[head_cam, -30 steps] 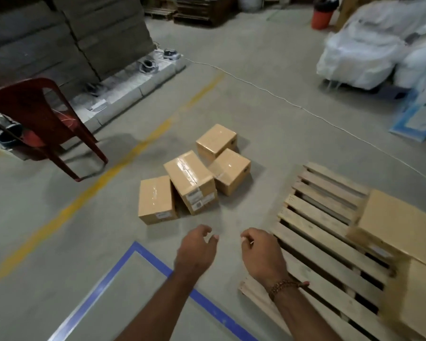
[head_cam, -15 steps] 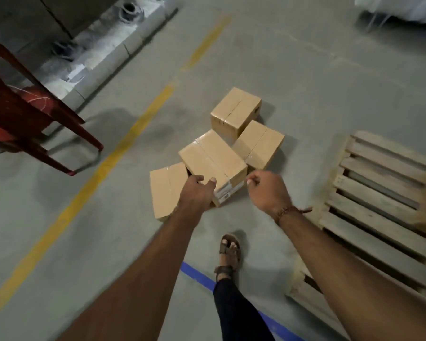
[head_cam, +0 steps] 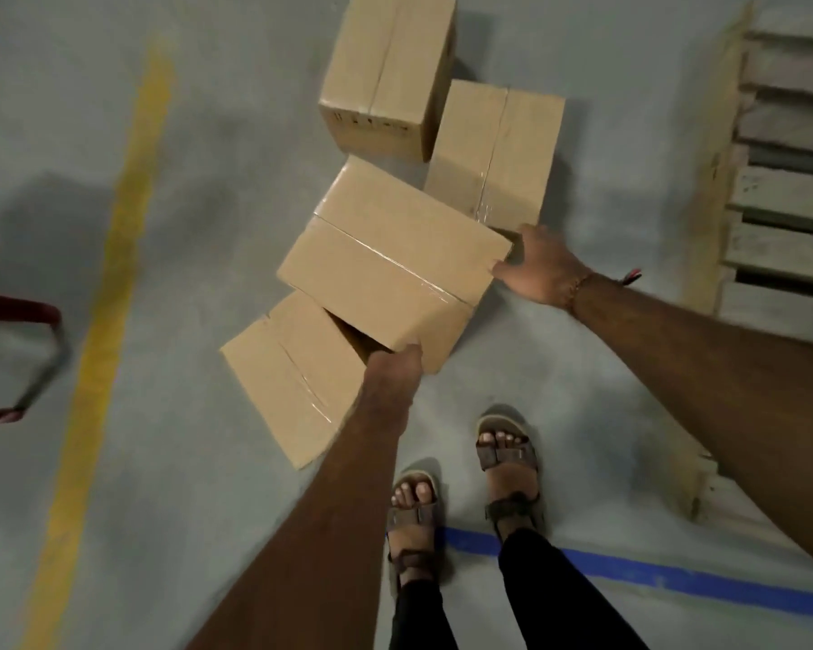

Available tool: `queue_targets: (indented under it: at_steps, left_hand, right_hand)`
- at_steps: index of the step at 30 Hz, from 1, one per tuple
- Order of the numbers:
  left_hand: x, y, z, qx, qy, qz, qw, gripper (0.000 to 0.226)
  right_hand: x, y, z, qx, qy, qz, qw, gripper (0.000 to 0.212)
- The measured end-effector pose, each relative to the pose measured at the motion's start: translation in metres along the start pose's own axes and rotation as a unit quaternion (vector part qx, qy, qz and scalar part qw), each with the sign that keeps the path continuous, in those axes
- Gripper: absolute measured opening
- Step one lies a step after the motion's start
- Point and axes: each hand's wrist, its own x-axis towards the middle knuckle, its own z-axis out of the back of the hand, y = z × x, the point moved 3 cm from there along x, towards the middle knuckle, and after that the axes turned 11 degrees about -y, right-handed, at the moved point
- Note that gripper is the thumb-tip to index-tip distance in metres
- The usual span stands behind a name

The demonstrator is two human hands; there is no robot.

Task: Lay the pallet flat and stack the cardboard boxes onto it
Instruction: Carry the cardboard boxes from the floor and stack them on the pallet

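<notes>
Four cardboard boxes sit in a loose cluster on the concrete floor, well to the left of the pallet (head_cam: 789, 190), which already lies flat. The one being taken, the middle box (head_cam: 390, 269), rests tilted, its lower-left edge propped on the near box (head_cam: 292, 377). Beyond it stand the taped box (head_cam: 494, 147), touching its far corner, and the far box (head_cam: 386, 72).

Judging by its crisp edges and taped seam, the middle box should be stiff and hold its shape; the glossy tape may be slick, so bare cardboard is the better hold. Its weight cannot be read from here. Opposite corners or the underside look like the safest places to grip.

Both arms reach down and forward, nearly straight. The left hand (head_cam: 397, 363) is at the box's near corner, its fingers hidden beneath, so I cannot tell how they curl. The right hand (head_cam: 536, 269) meets the box's right corner, thumb along the near edge, fingers bent around the far side. Two sandalled feet (head_cam: 508, 452) stand just behind the boxes, near a blue floor line (head_cam: 677, 579).
</notes>
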Motion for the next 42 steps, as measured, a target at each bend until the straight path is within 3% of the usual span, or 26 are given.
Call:
queue_targets:
  at_steps: [3, 5, 8, 12, 17, 22, 25, 29, 33, 36, 39, 42]
  left_hand:
    - [0.027, 0.016, -0.021, -0.048, 0.025, 0.022, 0.998, 0.056]
    - [0.033, 0.017, -0.028, -0.087, 0.023, 0.016, 0.996, 0.060]
    - [0.022, 0.013, -0.007, -0.121, -0.066, 0.012, 0.990, 0.078]
    - [-0.023, -0.020, 0.057, -0.158, -0.151, -0.086, 0.972, 0.060]
    - [-0.115, -0.095, 0.130, -0.168, -0.059, -0.048, 0.983, 0.071]
    - [-0.221, -0.140, 0.217, -0.067, -0.020, -0.133, 0.989, 0.082]
    - [-0.288, -0.160, 0.269, -0.064, -0.046, -0.209, 0.975, 0.076]
    - [-0.362, -0.182, 0.321, -0.091, -0.044, -0.291, 0.951, 0.084]
    - [-0.431, -0.192, 0.343, -0.109, -0.033, -0.353, 0.929, 0.076]
    - [-0.480, -0.193, 0.335, -0.117, -0.033, -0.410, 0.904, 0.057]
    - [-0.528, -0.189, 0.315, -0.115, -0.026, -0.469, 0.875, 0.052]
    - [-0.564, -0.186, 0.293, -0.147, 0.027, -0.476, 0.867, 0.060]
  right_hand:
    - [0.020, -0.005, -0.035, 0.056, 0.013, -0.007, 0.998, 0.055]
    - [0.025, -0.009, -0.041, 0.098, -0.023, -0.033, 0.994, 0.045]
    - [0.018, -0.003, -0.026, 0.136, -0.096, -0.029, 0.986, 0.033]
    - [-0.028, 0.037, 0.044, 0.195, -0.146, 0.009, 0.970, 0.033]
    - [-0.115, 0.087, 0.156, 0.234, -0.259, 0.014, 0.937, 0.056]
    - [-0.217, 0.144, 0.257, 0.284, -0.333, -0.001, 0.899, 0.050]
    - [-0.277, 0.180, 0.309, 0.334, -0.337, -0.014, 0.880, 0.047]
    - [-0.356, 0.207, 0.371, 0.312, -0.344, -0.049, 0.884, 0.061]
    - [-0.427, 0.216, 0.413, 0.279, -0.275, -0.121, 0.912, 0.097]
    - [-0.461, 0.196, 0.432, 0.350, -0.189, -0.207, 0.894, 0.114]
    - [-0.491, 0.166, 0.449, 0.457, -0.163, -0.204, 0.850, 0.086]
    - [-0.517, 0.123, 0.469, 0.509, -0.228, -0.195, 0.807, 0.062]
